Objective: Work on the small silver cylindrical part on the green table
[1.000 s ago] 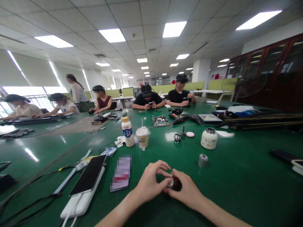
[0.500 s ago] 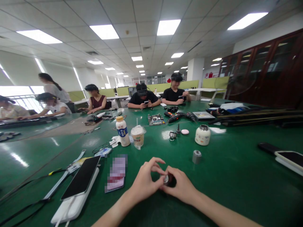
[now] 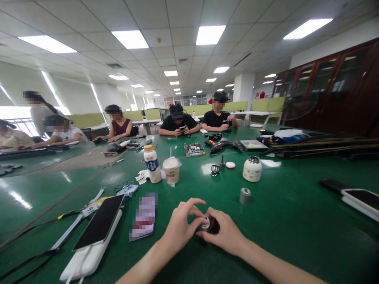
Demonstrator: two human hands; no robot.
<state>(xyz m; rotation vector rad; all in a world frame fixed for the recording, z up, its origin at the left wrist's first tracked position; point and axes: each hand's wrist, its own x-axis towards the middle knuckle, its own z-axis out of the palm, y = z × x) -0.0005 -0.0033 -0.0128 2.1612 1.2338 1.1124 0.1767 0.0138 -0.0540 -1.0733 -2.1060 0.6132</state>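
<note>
Between my hands, low over the green table, is a small round metal part [image 3: 205, 225] with a silvery top; fingers cover most of it, so its exact kind is unclear. The thumb and a finger of my left hand [image 3: 184, 225] pinch at its top, with the other fingers raised and curved. My right hand [image 3: 224, 232] curls around its right side, thumb towards me. Beyond, to the right, a grey metal cylinder [image 3: 245, 196] stands upright. Behind that is a cream jar-shaped bottle [image 3: 252, 169] with its metal mouth uncovered.
A purple blurred packet [image 3: 144, 217] and a phone [image 3: 99, 223] on a white power bank lie to my left. A milk bottle [image 3: 152, 163] and a plastic cup [image 3: 171, 171] stand ahead. Farther off lie a circuit board [image 3: 194, 150] and a power drill [image 3: 217, 148]. Several people sit around the table.
The view has turned slightly right, so the table things sit farther left. Both hands stay on the small metal part, fingers shifting a little. A standing person at the left has moved left.
</note>
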